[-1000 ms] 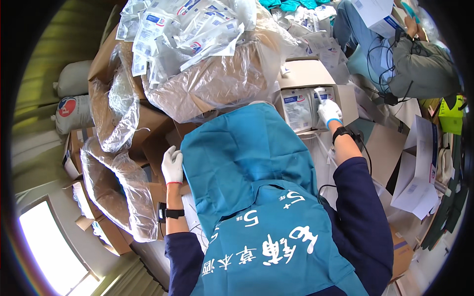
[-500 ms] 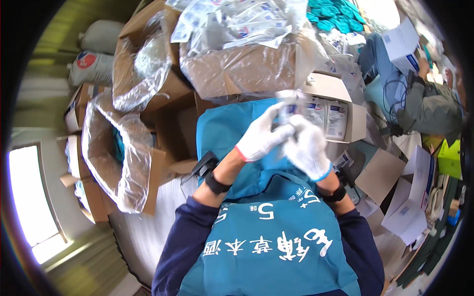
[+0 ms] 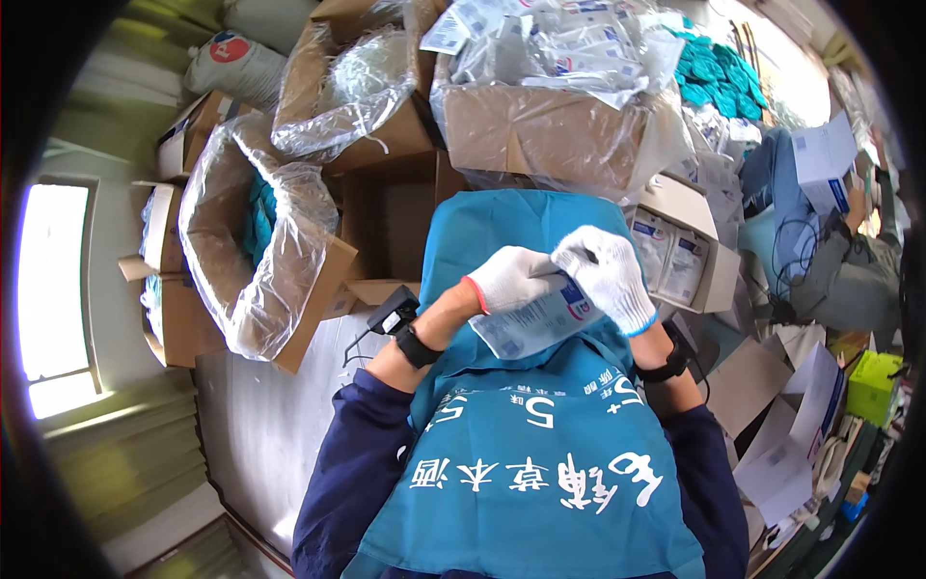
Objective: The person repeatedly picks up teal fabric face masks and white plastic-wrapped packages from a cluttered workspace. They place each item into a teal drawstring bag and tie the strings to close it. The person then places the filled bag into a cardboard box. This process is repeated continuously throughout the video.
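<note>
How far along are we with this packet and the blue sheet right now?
Done: a flat sealed packet is out of the boxes, and the teal sheet lies spread over the table. In hand: left hand and right hand both grip the packet above the sheet. Left: the small carton holds more packets.

bright window (image 3: 53,289) at left in a pale wall (image 3: 106,183); grey surface (image 3: 256,434); plastic-lined cardboard boxes (image 3: 260,251) crowd around.
</note>
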Tool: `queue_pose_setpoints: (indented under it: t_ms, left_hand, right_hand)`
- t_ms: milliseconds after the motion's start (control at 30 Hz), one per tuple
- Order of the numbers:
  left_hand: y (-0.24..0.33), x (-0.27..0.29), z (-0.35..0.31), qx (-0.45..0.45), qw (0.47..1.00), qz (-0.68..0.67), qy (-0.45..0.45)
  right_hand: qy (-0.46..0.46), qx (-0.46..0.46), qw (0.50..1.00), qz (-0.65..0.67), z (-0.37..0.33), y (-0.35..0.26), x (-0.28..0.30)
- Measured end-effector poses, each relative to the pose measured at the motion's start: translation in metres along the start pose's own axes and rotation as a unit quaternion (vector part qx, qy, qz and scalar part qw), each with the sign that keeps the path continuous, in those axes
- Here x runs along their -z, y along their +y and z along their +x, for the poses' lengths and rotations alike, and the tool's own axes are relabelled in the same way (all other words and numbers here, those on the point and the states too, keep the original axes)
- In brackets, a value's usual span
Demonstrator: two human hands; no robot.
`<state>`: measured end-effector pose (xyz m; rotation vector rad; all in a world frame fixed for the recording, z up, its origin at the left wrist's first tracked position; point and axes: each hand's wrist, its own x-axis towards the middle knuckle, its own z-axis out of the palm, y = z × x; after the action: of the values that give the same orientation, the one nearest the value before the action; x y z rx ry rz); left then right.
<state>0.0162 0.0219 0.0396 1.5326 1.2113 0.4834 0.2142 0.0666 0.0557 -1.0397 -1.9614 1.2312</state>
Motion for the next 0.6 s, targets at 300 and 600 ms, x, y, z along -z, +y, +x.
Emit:
queue_pose_setpoints:
  t_ms: [300,600]
  left_hand:
    - [-0.015,-0.028,0.003,-0.091,0.94,0.268,0.189]
    - [0.034,-0.013,-0.026,-0.336,0.828,0.356,0.274]
  right_hand:
    - [0.113,-0.023,0.985,-0.129,0.005,0.023,-0.032]
    - [0.112,-0.288,0.926,0.216,0.051,0.1,-0.074]
